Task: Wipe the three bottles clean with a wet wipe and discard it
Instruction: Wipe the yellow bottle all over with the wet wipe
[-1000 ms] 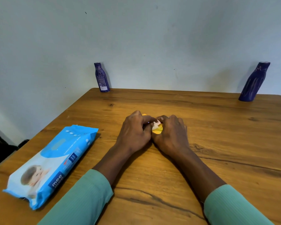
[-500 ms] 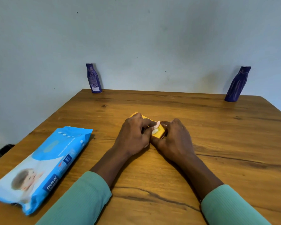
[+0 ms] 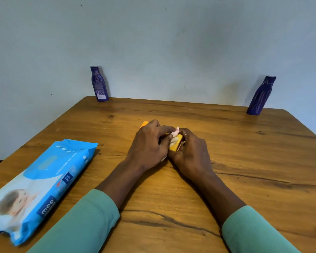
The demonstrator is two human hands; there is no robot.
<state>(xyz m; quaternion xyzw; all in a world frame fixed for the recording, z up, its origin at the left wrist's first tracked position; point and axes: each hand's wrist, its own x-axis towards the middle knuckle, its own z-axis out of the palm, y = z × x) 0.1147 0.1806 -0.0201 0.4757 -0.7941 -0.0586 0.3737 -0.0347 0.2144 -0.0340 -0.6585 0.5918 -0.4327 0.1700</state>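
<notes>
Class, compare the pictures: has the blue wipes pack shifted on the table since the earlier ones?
No. The wipes pack lies just as before relative to the dark knot in the table; only the camera view has shifted.

Mid-frame, the left grip [image 3: 148, 146] pinches a wet wipe [image 3: 175, 134] against a yellow bottle [image 3: 178, 144] held by the right grip [image 3: 192, 152]. A purple bottle [image 3: 99, 85] stands upper left, a second purple bottle [image 3: 261, 96] upper right.

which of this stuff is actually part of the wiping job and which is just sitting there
Job: yellow bottle, wet wipe, left hand, right hand, left blue bottle, right blue bottle.
Lying about: wet-wipe pack, wooden table.
</notes>
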